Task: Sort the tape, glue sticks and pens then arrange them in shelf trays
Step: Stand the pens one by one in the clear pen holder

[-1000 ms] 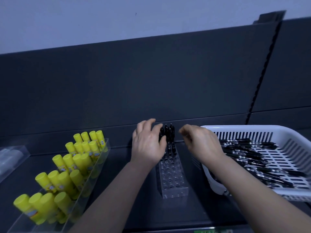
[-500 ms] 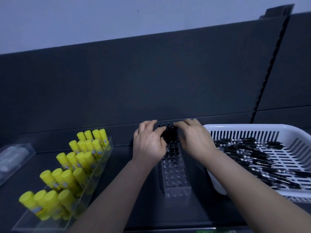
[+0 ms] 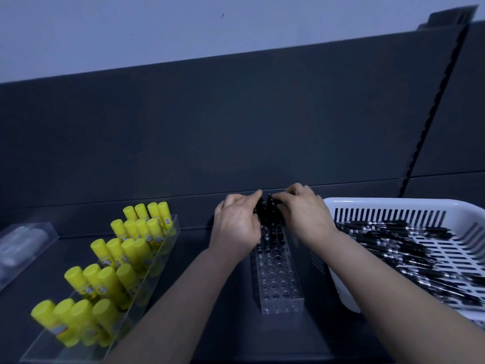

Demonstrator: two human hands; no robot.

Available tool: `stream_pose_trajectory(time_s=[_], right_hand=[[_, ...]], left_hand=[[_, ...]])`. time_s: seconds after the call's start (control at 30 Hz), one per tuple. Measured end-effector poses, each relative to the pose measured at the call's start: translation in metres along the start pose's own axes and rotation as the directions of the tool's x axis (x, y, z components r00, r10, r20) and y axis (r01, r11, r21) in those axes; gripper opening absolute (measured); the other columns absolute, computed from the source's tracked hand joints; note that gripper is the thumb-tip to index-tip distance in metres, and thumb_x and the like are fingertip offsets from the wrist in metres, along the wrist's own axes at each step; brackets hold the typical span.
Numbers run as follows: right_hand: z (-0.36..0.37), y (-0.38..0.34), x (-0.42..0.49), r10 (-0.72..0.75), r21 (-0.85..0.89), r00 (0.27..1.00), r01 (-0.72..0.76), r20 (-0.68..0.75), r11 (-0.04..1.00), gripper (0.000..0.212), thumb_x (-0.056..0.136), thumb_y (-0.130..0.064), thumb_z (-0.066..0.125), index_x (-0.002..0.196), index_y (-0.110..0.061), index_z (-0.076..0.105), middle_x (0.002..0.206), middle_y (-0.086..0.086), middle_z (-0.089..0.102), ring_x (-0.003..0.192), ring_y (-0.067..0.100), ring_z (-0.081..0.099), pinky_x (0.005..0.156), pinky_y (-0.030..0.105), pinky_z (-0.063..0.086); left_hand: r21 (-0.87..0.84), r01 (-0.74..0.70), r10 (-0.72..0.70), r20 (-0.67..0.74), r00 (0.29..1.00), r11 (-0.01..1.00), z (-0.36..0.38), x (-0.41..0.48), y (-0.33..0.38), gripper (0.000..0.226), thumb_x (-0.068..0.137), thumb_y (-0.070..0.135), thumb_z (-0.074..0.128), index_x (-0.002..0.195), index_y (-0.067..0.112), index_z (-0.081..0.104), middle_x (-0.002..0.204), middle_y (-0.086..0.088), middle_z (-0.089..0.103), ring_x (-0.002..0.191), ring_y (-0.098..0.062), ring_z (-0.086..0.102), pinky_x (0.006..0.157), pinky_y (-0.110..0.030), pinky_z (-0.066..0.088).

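Meanwhile, at the far left the clear tray (image 3: 39,232) with pale, blurred contents and the glue sticks (image 3: 123,248) standing in their own long clear tray (image 3: 172,227) sit as they did a second ago, so that part of the sort looks settled. What has changed is at the middle of the shelf (image 3: 236,332): the left hand (image 3: 236,224) has kept its place against the standing pens (image 3: 266,214) at the far end of the pen block (image 3: 280,285), while the right hand (image 3: 304,216), which a second ago hung apart beside the white basket (image 3: 393,203), has come across to meet it. My reading is that another pen is being seated or the cluster squared up; most holes nearer the person are still unfilled and many loose pens (image 3: 409,248) lie in the basket, so the pen step is early.

Left forearm angles in from below, palm down, its fingers curled round the left side of the cluster. Right forearm crosses the basket's near corner, its fingers bent down over the pen tops; which single pen they pinch cannot be told
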State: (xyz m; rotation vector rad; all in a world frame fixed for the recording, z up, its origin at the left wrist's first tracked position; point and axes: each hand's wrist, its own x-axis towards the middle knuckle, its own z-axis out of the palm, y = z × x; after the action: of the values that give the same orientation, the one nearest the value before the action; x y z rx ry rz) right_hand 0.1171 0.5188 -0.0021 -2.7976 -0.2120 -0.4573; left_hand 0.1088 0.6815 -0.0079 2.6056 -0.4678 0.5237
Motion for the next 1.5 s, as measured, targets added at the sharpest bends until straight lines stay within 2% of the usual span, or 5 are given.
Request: stream_pose_trajectory(time_s=[0.17,0.37,0.63,1.23,1.5], right_hand=[[0.001,0.005,-0.002,0.042,-0.019,0.998,-0.043,-0.049,0.999,0.034,0.095,-0.023,0.047,0.126,-0.031,0.058,0.111,0.001,0.058,0.110,0.023,0.049,0.083,0.035,0.040],[0.003,-0.004,-0.010,-0.067,0.122,0.987,0.086,-0.148,0.989,0.033,0.081,-0.019,0.057,0.113,-0.025,0.065,0.101,-0.004,0.062,0.101,0.020,0.054,0.081,0.035,0.045],[0.005,-0.005,-0.009,-0.046,0.111,0.995,0.055,-0.086,0.992,0.032,0.078,-0.034,0.070,0.099,-0.025,0.047,0.084,-0.014,0.049,0.093,0.018,0.055,0.071,0.030,0.031],[0.002,0.017,-0.005,0.067,0.150,0.989,-0.047,-0.134,0.988,0.017,0.089,-0.024,0.060,0.104,-0.022,0.052,0.099,-0.006,0.066,0.090,0.023,0.061,0.065,0.029,0.031],[0.002,0.015,-0.004,0.020,0.140,0.991,-0.002,-0.130,0.990,0.020,0.090,-0.024,0.058,0.111,-0.026,0.055,0.105,-0.006,0.066,0.094,0.024,0.062,0.066,0.030,0.035]], left_hand=[[-0.068,0.008,-0.010,-0.018,1.000,0.998,0.001,0.003,-0.004,0.056,0.087,0.013,0.052,0.142,0.018,0.043,0.123,0.001,0.059,0.124,-0.017,0.041,0.104,-0.043,0.037],[-0.074,-0.022,0.015,-0.095,0.995,0.997,0.004,0.005,-0.008,0.051,0.082,0.007,0.047,0.132,0.015,0.054,0.123,0.004,0.061,0.119,-0.017,0.044,0.095,-0.045,0.044],[0.025,-0.040,0.038,0.050,0.998,0.999,0.002,0.014,0.007,0.056,0.081,0.022,0.034,0.132,0.031,0.054,0.135,0.006,0.043,0.126,-0.015,0.028,0.106,-0.042,0.029],[0.155,-0.092,0.096,-0.020,0.995,0.984,0.005,0.013,0.009,0.047,0.080,0.024,0.035,0.115,0.026,0.067,0.133,0.000,0.049,0.127,-0.019,0.033,0.111,-0.043,0.022],[0.050,-0.020,0.019,0.022,1.000,0.999,0.006,0.015,0.009,0.036,0.090,0.017,0.046,0.119,0.030,0.063,0.139,0.004,0.043,0.130,-0.015,0.026,0.108,-0.041,0.027]])
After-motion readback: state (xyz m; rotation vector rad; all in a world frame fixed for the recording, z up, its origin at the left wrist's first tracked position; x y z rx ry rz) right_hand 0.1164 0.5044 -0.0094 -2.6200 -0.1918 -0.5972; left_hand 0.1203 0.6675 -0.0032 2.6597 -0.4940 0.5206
